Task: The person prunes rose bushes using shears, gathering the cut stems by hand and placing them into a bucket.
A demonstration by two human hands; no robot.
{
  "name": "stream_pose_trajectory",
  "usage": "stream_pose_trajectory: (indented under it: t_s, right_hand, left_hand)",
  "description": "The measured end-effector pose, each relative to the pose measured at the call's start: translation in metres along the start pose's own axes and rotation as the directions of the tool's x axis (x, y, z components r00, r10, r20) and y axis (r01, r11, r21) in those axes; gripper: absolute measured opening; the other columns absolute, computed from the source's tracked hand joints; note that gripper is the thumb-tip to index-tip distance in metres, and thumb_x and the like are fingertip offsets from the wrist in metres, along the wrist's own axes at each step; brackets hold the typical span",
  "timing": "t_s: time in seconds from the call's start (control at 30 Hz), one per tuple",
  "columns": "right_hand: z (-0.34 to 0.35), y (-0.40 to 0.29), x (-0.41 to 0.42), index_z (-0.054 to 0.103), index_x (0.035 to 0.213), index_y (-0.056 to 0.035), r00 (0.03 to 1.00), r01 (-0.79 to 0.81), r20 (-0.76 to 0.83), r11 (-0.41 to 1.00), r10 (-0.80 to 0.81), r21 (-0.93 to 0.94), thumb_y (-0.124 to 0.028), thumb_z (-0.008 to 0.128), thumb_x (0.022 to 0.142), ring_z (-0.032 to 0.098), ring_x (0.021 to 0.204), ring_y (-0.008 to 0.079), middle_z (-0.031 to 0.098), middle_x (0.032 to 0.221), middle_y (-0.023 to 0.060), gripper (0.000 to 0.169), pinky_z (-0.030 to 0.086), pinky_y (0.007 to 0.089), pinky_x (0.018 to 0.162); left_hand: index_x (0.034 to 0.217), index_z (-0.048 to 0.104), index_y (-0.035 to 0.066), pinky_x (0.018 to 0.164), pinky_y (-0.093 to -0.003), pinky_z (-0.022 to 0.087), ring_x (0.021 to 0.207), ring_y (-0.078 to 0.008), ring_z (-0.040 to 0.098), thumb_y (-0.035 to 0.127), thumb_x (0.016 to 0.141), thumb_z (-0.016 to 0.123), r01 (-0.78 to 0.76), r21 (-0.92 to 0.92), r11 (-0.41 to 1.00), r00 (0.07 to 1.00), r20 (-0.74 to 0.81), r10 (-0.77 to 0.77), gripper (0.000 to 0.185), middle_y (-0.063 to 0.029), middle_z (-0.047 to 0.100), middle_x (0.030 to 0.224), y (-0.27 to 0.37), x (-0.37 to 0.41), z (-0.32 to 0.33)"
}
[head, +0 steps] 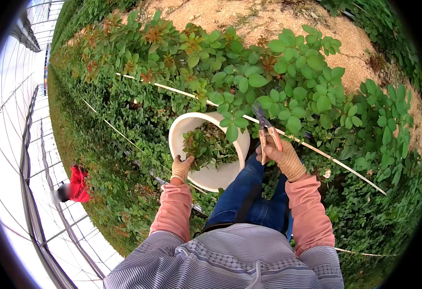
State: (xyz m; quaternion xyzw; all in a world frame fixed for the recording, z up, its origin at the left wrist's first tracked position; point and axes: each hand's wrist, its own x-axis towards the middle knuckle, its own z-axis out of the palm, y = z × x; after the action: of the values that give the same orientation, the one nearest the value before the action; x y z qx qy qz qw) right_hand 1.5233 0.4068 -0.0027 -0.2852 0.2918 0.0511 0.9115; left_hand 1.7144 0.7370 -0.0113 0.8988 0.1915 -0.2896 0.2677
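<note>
A white bucket [216,180] stands tilted before my legs, with cut leafy stems [211,144] inside it. My left hand [182,169], in a tan glove, grips the bucket's left rim. Its thumb lies beside the leaves; whether it also pinches a stem is unclear. My gloved right hand [283,159] holds pruning shears [267,132] with worn reddish handles, to the right of the bucket. Their handles are apart and the dark blades point up toward the leaves. One leafy shoot [233,123] of the rose-like bushes hangs over the bucket's far rim.
Beyond the bucket grow bushes [301,86] with green and reddish leaves. A thin pale rail [326,155] crosses behind the shears, and a cord [124,135] runs at the left. Tan mulch [229,18] covers the far path. A person in red [79,184] is at the left.
</note>
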Motion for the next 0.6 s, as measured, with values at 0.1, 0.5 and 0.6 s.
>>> stream_pose_trajectory:
  t_s: [0.1,0.5,0.6]
  right_hand:
    - [0.014,-0.014,0.006,0.051,0.123,0.0000,0.998,0.050,0.046,0.998,-0.049,-0.035,-0.031,0.067,0.082,0.060,0.078,0.0131,0.062,0.091,0.0064,0.054,0.050,0.0268,0.067]
    - [0.083,-0.069,0.132,0.055,0.109,-0.0022,0.999,0.041,0.024,0.993,-0.038,-0.111,-0.039,0.064,0.085,0.065,0.070,0.0176,0.063,0.087,0.0083,0.045,0.055,0.0288,0.060]
    - [0.083,-0.063,0.148,0.055,0.106,-0.0026,0.999,-0.033,0.034,0.998,0.035,-0.056,-0.038,0.064,0.085,0.066,0.070,0.0189,0.063,0.086,0.0084,0.042,0.055,0.0301,0.059]
  left_hand:
    - [0.130,0.042,-0.006,0.086,-0.0307,0.047,0.102,-0.0228,0.056,0.013,0.081,0.069,-0.241,-0.033,0.970,0.965,-0.118,0.236,0.058,-0.0181,0.056,0.117,0.009,0.023,0.009]
    - [0.112,0.061,0.000,0.068,-0.0249,0.047,0.071,-0.0126,0.055,0.016,0.074,0.075,-0.904,0.228,0.363,0.376,0.016,0.927,0.044,-0.0083,0.064,0.086,0.338,0.047,0.061]
    - [0.108,0.061,-0.004,0.071,-0.0267,0.049,0.075,-0.0126,0.060,0.011,0.080,0.069,-0.859,-0.070,0.507,0.510,-0.015,0.860,0.034,-0.0103,0.068,0.089,0.332,0.049,0.067]
